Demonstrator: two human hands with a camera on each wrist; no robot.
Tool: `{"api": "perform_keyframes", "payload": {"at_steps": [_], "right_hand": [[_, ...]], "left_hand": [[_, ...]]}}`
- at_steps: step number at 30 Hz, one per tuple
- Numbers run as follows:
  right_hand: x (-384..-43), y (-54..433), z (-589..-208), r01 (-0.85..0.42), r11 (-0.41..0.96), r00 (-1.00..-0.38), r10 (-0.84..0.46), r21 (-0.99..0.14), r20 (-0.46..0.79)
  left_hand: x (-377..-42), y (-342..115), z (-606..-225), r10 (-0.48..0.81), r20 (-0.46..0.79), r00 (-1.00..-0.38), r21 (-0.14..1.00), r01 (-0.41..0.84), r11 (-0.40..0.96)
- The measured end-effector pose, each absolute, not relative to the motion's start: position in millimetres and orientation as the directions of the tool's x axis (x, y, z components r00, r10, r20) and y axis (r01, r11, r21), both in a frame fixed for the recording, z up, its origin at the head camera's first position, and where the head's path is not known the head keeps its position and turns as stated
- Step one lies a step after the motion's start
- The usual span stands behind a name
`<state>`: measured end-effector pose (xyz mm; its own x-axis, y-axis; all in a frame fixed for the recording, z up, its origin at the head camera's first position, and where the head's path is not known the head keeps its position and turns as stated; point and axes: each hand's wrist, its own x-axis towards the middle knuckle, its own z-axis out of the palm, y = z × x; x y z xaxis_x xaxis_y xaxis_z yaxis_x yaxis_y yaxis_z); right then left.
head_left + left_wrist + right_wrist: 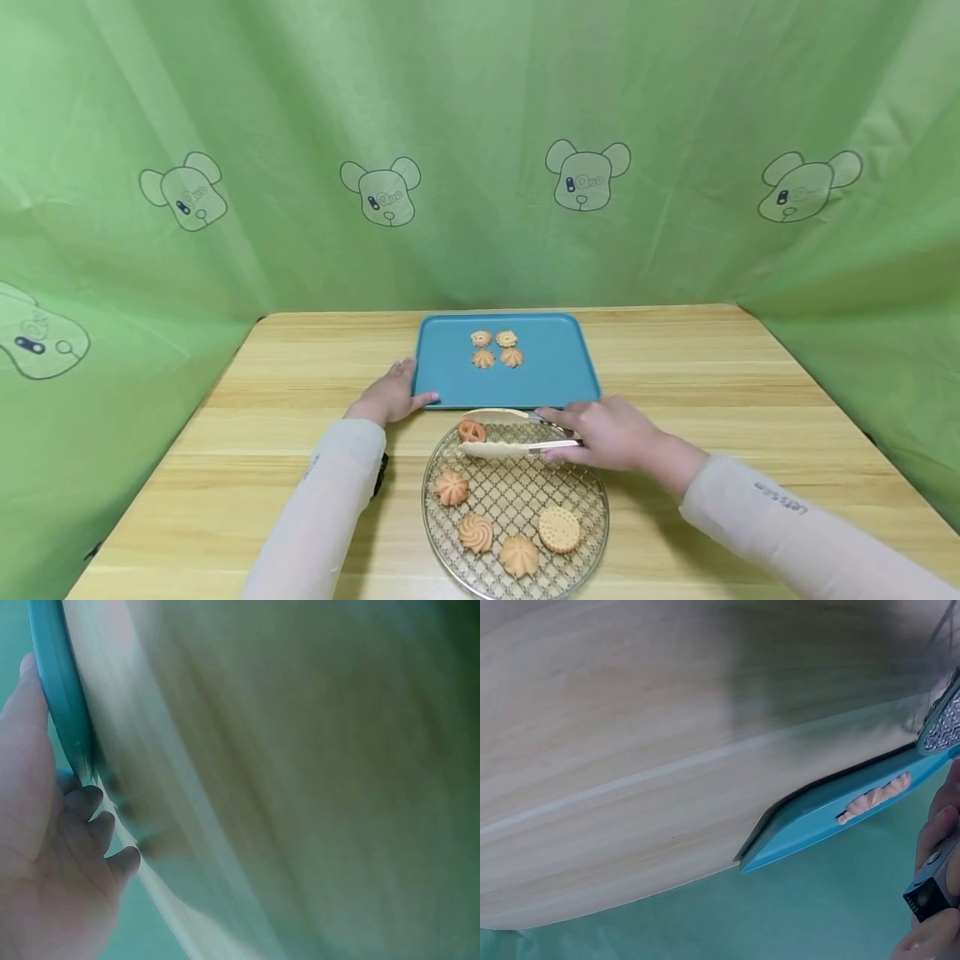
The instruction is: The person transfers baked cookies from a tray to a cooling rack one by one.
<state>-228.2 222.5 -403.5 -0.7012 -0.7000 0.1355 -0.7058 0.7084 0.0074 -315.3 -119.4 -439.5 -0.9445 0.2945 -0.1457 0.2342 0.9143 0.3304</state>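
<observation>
My right hand (611,433) holds a pair of tongs (551,445) with pale tips spread apart over the far part of a round wire rack (510,492). A reddish pretzel-shaped cookie (472,431) lies between the tips; whether they touch it I cannot tell. In the right wrist view, fingers wrap the tongs' dark handle end (930,892). My left hand (392,395) rests at the near left corner of a blue tray (442,383), thumb along the front rim and fingers by the left side. The left wrist view shows its fingertips (124,862) near the tabletop.
Several small cookies (512,357) sit in two rows on the tray. Along the rack's left and near side lie a star-shaped cookie (452,488), a swirl cookie (476,532), a flower-shaped cookie (520,556) and a round dotted biscuit (559,530). A green curtain (480,258) surrounds the wooden table (675,367).
</observation>
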Motion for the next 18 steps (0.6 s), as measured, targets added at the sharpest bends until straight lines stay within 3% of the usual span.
{"api": "perform_keyframes", "payload": {"at_steps": [18], "right_hand": [[-227.4, 220.0, -405.5, -0.757, 0.651, -0.638, -0.756, 0.058, 0.145]], "left_hand": [[-316.6, -120.5, -440.4, 0.299, -0.148, -0.943, 0.330, 0.238, 0.914]]}}
